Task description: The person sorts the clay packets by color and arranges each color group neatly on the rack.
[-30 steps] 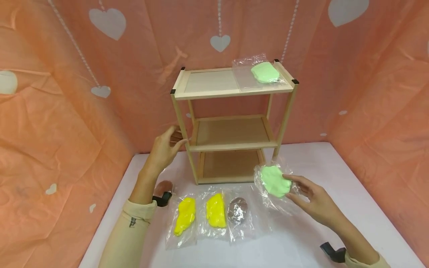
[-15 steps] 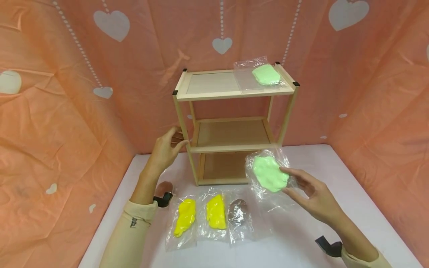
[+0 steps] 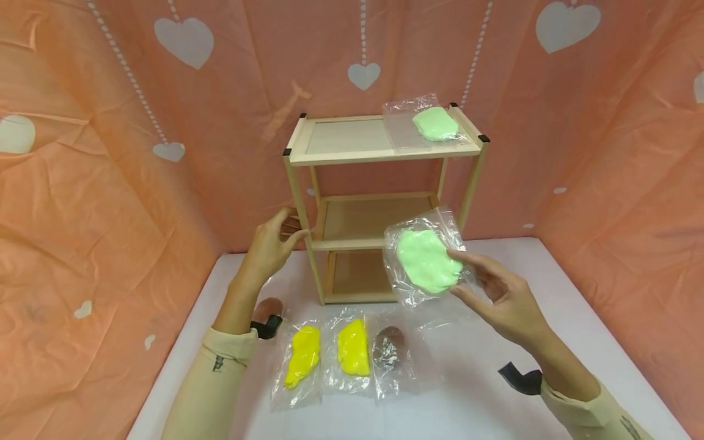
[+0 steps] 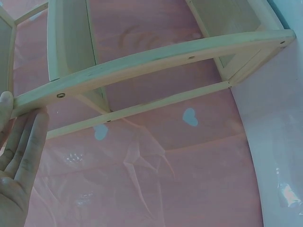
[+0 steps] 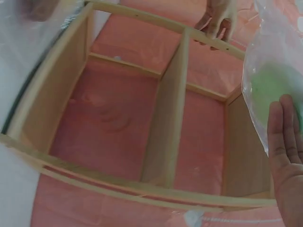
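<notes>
A plastic bag of light green clay (image 3: 426,260) is pinched between thumb and fingers of my right hand (image 3: 506,299), raised before the right part of the wooden shelf rack (image 3: 341,244). In the right wrist view, the bag (image 5: 272,90) lies against my fingers (image 5: 278,132). My left hand (image 3: 272,244) grips the rack's front left post at middle-shelf height. The left wrist view has that post (image 4: 142,64) running between my thumb and fingers. On the rack's top board, at the right, lies another bag of green clay (image 3: 436,124).
In front of the rack lie two bags of yellow clay (image 3: 303,356) (image 3: 354,348) and a bag of brown clay (image 3: 389,347). Another brown lump (image 3: 268,310) sits partly behind my left wrist. Orange cloth (image 3: 236,79) with white hearts surrounds the white table (image 3: 462,391).
My right hand has moved up and left with the green clay bag, from beside the rack's lower right to before its middle shelf. The left hand stays on the post.
</notes>
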{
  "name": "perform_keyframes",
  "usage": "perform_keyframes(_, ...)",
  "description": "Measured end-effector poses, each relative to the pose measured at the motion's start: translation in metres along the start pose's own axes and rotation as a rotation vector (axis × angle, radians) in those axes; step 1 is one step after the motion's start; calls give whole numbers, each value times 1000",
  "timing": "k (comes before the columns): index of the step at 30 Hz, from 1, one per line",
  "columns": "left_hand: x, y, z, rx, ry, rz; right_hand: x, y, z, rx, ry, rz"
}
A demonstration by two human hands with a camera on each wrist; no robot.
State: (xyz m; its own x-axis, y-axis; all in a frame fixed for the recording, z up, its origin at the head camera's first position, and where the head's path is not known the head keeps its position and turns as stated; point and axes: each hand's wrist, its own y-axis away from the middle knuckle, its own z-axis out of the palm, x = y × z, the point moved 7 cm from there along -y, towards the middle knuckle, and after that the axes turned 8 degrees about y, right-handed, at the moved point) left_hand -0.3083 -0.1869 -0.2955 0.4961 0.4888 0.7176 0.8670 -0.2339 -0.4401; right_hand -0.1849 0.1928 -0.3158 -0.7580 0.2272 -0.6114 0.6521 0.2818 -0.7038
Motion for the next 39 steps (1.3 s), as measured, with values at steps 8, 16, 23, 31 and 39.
perform_keyframes(8, -2, 1, -1, 4, -5, 13, -20, -29, 1, 33, -81, -158)
perform_keyframes(16, -1, 1, 0, 2, -6, 8, -35, -59, 0, 92, -59, -187)
perform_keyframes(23, -1, -1, 0, 9, 3, 33, -43, -80, 0, 150, -9, -167)
perform_keyframes(31, 2, -1, 0, 12, 10, 34, -50, -101, 3, 196, -25, -175)
perform_keyframes(39, 2, 0, -1, 14, 9, 40, -56, -129, 5, 225, -33, -201)
